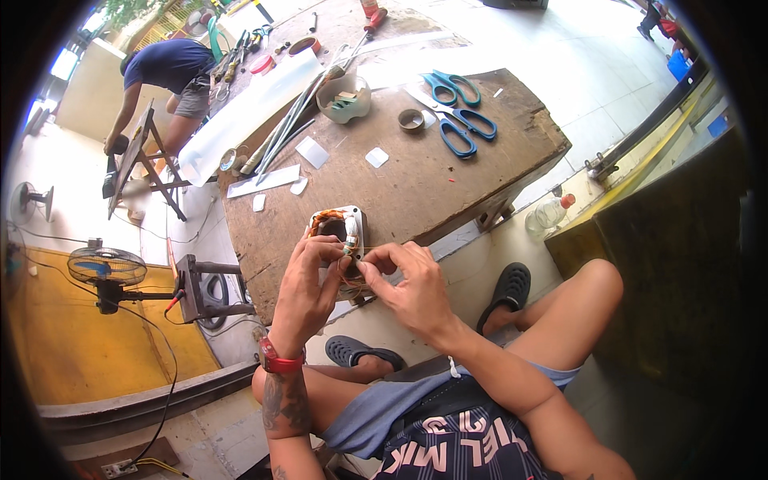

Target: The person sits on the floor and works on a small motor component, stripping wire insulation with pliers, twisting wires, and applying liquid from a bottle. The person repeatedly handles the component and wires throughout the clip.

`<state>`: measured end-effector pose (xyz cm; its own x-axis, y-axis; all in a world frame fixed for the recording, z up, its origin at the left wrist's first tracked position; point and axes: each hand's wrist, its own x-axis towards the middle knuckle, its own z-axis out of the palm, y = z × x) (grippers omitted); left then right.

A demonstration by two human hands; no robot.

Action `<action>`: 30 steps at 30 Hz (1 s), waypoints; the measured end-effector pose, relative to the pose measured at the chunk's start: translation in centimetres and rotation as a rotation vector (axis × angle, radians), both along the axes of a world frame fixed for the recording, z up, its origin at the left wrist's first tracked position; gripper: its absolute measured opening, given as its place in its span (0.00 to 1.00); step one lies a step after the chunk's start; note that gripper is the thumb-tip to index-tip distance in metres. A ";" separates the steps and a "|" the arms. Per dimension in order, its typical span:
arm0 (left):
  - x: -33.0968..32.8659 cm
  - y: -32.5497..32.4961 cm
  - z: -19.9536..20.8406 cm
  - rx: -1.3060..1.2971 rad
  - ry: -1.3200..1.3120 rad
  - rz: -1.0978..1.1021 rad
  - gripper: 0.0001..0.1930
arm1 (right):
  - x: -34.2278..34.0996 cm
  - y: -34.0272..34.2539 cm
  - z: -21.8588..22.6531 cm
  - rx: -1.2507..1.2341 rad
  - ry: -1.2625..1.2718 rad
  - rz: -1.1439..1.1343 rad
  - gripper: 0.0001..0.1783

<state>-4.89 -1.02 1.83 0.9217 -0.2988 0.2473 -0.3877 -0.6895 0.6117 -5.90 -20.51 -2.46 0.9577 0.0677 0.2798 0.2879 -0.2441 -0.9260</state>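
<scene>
An electric motor stator (pixel 353 218) sits at the near edge of the wooden bench, its copper windings wrapped and bound around a dark round bore. My left hand (pixel 304 276) is closed at its near left side, fingertips pinching the thin wires by the winding. From the right, my right hand (pixel 414 290) reaches in with thumb and forefinger pinched together on a fine wire or thread near the stator's corner. Reddish lead wires (pixel 350 280) hang between the two hands. My fingers partly hide the stator's near side.
On the bench (pixel 384 196) lie blue-handled scissors (pixel 460 132), green-handled scissors (pixel 452 86), a tape roll (pixel 411 120), a cut plastic bowl (pixel 344 100), white paper pieces and long rods. A fan (pixel 106 268) stands left; a bottle (pixel 547 216) stands right. Another person bends at far left.
</scene>
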 end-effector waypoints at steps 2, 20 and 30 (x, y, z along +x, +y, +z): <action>0.1 0.0 -0.2 -0.042 -0.042 0.001 0.09 | 0.1 0.0 -0.1 0.064 -0.006 -0.039 0.07; 1.0 1.0 -1.4 -0.148 -0.137 -0.053 0.10 | 4.8 -0.4 0.7 0.068 -0.312 0.213 0.09; 1.7 1.1 -1.8 -0.133 -0.207 -0.095 0.11 | 0.5 -1.6 1.4 -0.258 -0.109 0.063 0.18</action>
<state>-3.14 0.12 0.01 0.8170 -0.3338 0.4702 -0.5728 -0.5632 0.5956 -5.40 -22.08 -1.10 0.9145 0.2079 0.3470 0.4044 -0.4460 -0.7985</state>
